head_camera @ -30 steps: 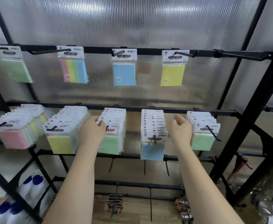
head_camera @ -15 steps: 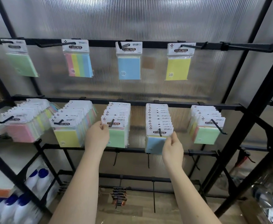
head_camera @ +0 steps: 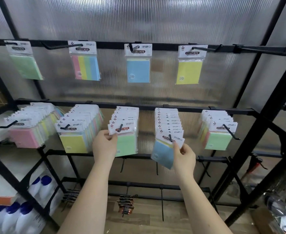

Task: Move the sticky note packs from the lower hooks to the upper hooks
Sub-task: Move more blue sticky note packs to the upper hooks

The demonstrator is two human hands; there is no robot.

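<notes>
— Sliding the front blue pack [head_camera: 163,153] off its lower hook [head_camera: 170,137] is the step in hand, I'd say. It hangs at the hook's tip, tilted, its bottom corner swung toward the left. The right hand [head_camera: 184,156] pinches the header card at its right edge, thumb and fingers clamped on it.

— And the other side?

— The left hand [head_camera: 105,146] pinches the lower left corner of the front green pack [head_camera: 123,141], which hangs on the next lower hook [head_camera: 121,128]. Fingers are closed on that card too.

— How would you do it well?

— Draw each pack straight along its hook toward the tip, lifting the punched hole over the upturned end. Pulling downward would likely tear the card. Take only the front pack; those behind sit tight against it.

— Where do they go?

— Probably the upper hooks [head_camera: 133,47], each holding a single pack. The blue one up there [head_camera: 138,70] looks like the match for the right hand's pack.

— What has changed over the last half second?

— The right hand then only touched the blue pack's header from below and the pack hung straight; now it grips the edge and the pack is skewed. The left hand has shifted little, staying at the green pack's header.
</notes>
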